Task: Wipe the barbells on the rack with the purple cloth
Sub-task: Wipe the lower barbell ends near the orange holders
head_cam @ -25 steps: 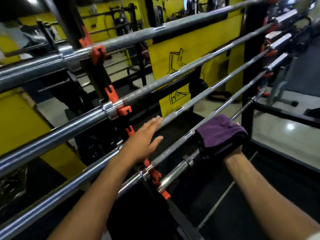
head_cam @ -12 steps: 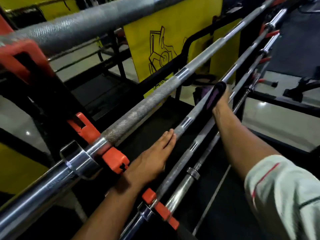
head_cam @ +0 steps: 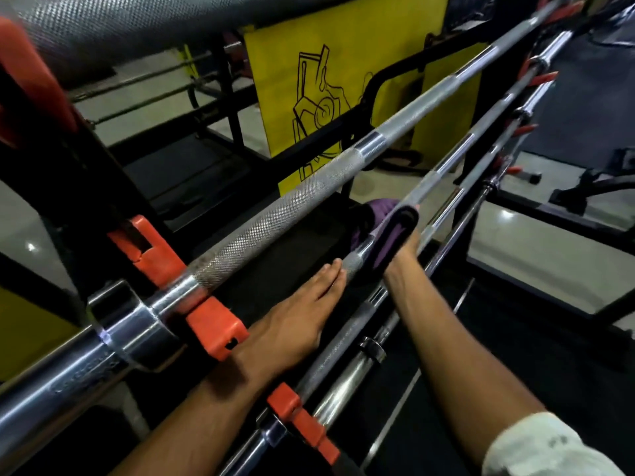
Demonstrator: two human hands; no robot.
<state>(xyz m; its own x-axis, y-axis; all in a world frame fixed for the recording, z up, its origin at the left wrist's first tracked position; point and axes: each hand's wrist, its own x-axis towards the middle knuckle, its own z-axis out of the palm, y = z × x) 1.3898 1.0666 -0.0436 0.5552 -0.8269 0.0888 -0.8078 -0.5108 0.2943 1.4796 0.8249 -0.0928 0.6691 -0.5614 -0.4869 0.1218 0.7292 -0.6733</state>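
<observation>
Your right hand [head_cam: 400,249] grips the purple cloth [head_cam: 388,228], which is folded over the third barbell [head_cam: 429,180] down from the top of the rack. The hand itself is mostly hidden under the cloth, so only the heel of it and the wrist show — the fingers appear curled round the bar through the fabric. Part of the cloth hangs below the bar on its far side.

Your left hand [head_cam: 295,324] lies flat with the fingers straight and held together, and the fingertips [head_cam: 335,269] touch the same bar just short of the cloth. It holds nothing.

Above that bar runs a thicker barbell [head_cam: 275,214] with a rough, cross-hatched grip section and a shiny collar [head_cam: 127,324] near you. It sits in an orange hook [head_cam: 161,255] on the black upright [head_cam: 79,187] of the rack. A still higher barbell [head_cam: 137,18] crosses the top of the view, close to the camera and blurred.

Below the bar you are working on, two more barbells [head_cam: 347,383] run side by side toward the far end, resting on another orange hook [head_cam: 302,420] near you.

Behind the rack stands a yellow panel [head_cam: 343,53] with a black line drawing — beyond it, a pale shiny floor [head_cam: 536,242]. A white sleeve [head_cam: 539,444] covers your right upper arm.
</observation>
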